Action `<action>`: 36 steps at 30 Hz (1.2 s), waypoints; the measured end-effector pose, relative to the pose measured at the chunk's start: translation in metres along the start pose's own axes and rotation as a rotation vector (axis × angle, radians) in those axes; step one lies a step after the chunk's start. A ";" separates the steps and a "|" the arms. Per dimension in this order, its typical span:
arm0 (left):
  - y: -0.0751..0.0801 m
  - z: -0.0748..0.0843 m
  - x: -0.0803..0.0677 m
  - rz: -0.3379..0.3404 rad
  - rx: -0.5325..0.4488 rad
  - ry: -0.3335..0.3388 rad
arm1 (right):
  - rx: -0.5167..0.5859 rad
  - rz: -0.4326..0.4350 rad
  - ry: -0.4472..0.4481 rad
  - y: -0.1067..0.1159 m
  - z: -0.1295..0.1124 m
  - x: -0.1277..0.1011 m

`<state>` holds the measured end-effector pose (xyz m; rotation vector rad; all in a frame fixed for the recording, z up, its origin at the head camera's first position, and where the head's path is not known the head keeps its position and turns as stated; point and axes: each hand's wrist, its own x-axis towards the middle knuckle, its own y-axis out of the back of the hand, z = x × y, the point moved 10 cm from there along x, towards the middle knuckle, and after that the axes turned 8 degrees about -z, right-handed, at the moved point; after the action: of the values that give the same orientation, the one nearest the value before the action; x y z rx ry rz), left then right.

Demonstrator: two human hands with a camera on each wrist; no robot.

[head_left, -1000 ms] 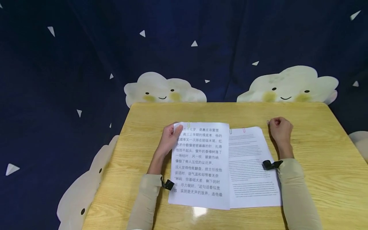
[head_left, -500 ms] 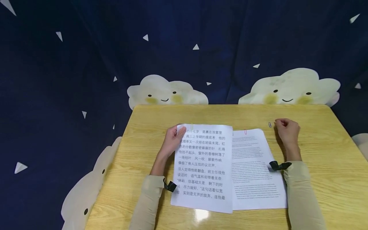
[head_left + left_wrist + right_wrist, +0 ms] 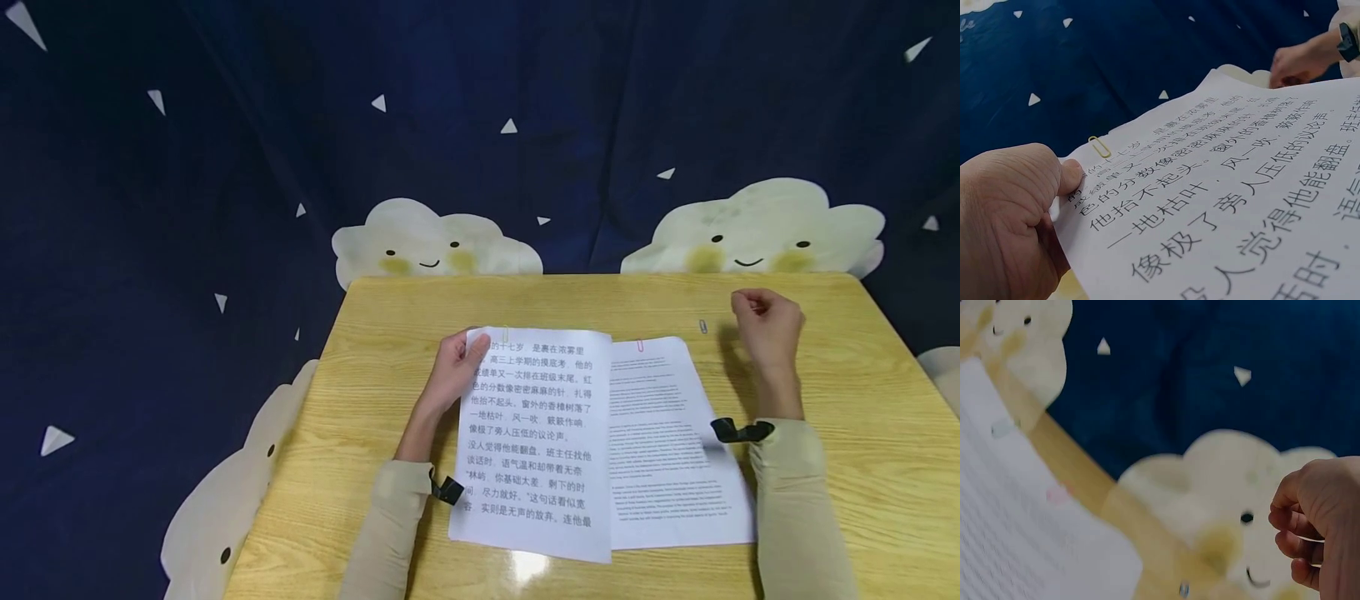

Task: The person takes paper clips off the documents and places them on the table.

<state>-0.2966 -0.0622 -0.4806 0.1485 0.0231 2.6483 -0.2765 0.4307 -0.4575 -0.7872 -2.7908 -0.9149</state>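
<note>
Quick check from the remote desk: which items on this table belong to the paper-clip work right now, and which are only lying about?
In hand:
left hand pinching the large-print sheets
yellow clip on their top edge
right hand, curled, holding nothing visible
loose clip on the table beside it

Lying about:
small-print sheets with a pink clip

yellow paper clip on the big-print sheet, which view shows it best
The left wrist view: the yellow paper clip is close and sharp on the sheet's top edge, just beyond the left hand. In the head view it is a tiny pale mark. The right wrist view misses it.
</note>
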 end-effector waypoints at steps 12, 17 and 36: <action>-0.004 0.000 0.001 -0.007 0.009 -0.007 | 0.004 -0.013 0.323 -0.022 -0.097 -0.026; -0.004 0.001 0.001 -0.012 0.010 -0.010 | -0.010 -0.055 0.411 -0.038 -0.120 -0.038; -0.002 0.000 0.001 -0.004 0.010 0.001 | 0.041 -0.161 0.543 -0.069 -0.155 -0.061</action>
<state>-0.2959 -0.0598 -0.4811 0.1497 0.0368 2.6442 -0.2684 0.2669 -0.3823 -0.2527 -2.4003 -0.9221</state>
